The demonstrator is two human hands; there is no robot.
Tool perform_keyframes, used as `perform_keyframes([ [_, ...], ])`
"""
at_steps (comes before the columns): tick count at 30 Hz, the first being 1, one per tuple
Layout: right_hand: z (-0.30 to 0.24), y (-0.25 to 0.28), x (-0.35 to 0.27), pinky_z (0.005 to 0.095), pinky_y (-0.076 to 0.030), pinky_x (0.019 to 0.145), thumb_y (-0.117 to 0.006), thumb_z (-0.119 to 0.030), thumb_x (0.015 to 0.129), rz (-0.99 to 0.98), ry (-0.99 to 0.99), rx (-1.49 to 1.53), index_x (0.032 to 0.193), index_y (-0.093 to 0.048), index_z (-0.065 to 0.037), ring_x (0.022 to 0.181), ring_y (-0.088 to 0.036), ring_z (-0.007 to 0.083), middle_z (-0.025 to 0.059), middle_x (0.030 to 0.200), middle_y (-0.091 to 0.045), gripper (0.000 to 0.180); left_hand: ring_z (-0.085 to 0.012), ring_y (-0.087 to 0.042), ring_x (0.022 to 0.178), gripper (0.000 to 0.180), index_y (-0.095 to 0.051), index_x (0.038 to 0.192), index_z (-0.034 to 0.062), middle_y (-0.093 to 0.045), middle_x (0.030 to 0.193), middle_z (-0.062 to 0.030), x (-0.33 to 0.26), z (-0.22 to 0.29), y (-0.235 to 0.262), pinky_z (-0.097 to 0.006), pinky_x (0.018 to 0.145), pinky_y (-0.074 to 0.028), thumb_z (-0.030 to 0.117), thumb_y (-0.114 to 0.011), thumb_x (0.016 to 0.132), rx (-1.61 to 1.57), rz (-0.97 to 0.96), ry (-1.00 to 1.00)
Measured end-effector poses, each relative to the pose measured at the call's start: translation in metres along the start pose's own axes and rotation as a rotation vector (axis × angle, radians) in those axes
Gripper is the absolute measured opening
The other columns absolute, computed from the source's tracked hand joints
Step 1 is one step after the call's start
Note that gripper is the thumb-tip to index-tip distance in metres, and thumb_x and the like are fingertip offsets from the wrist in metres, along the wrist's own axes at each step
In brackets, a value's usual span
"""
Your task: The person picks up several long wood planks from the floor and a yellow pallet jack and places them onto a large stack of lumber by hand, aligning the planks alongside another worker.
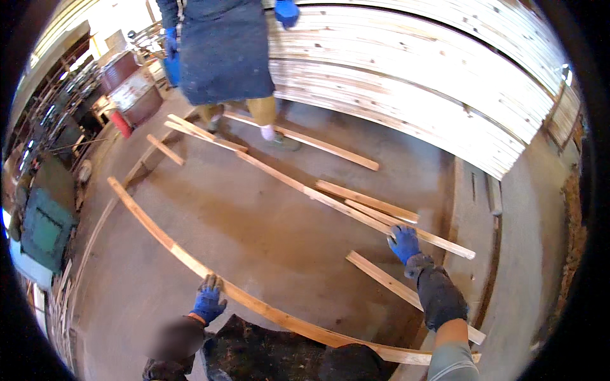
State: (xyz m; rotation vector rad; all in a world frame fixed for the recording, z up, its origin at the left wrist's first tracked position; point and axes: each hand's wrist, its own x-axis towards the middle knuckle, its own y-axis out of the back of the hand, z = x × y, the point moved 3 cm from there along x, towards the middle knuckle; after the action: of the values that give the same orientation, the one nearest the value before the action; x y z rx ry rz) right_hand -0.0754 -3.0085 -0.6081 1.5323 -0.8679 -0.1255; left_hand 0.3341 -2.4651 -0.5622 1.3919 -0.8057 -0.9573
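Head view: our left hand touches the near plank, running ten-to-four o'clock; our right hand meets the middle plank at eleven; both look half-curled, grip we cannot tell.

The gloves are blue, the planks tan, the floor brownish grey.

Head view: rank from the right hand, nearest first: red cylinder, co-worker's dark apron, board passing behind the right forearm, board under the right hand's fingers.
From the right hand:
1. Board under the fingers: touching, running up-left.
2. Board behind the forearm: just below the hand.
3. Dark apron: up-left, across the floor.
4. Red cylinder: far left.
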Motion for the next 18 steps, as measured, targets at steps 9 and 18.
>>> perform_keyframes([
  [9,0.057,0.029,0.031,0.0493,-0.047,0.087,-0.068,-0.033,0.086,0.045,-0.230,0.134,0.109,-0.069,-0.008,0.096,-0.061,0.0389,0.0177,0.104,-0.066,0.034,-0.0386,-0.057,0.115,0.061,-0.062,0.121,0.0028,-0.064,0.118,-0.0203,0.135,0.095,0.036,-0.052,0.103,-0.039,0.049,-0.066,0.082,0.024,0.098,-0.235],
  [18,0.101,-0.015,0.111,0.0506,-0.042,0.100,-0.069,-0.041,0.084,-0.199,-0.282,0.003,0.131,-0.055,-0.005,0.112,-0.057,0.0405,0.0220,0.120,-0.063,0.061,-0.0527,-0.016,0.144,0.102,-0.027,0.154,0.0101,-0.016,0.157,-0.0313,0.216,0.225,-0.119,-0.068,0.111,-0.019,0.066,-0.066,0.077,-0.080,-0.452,0.057],
])
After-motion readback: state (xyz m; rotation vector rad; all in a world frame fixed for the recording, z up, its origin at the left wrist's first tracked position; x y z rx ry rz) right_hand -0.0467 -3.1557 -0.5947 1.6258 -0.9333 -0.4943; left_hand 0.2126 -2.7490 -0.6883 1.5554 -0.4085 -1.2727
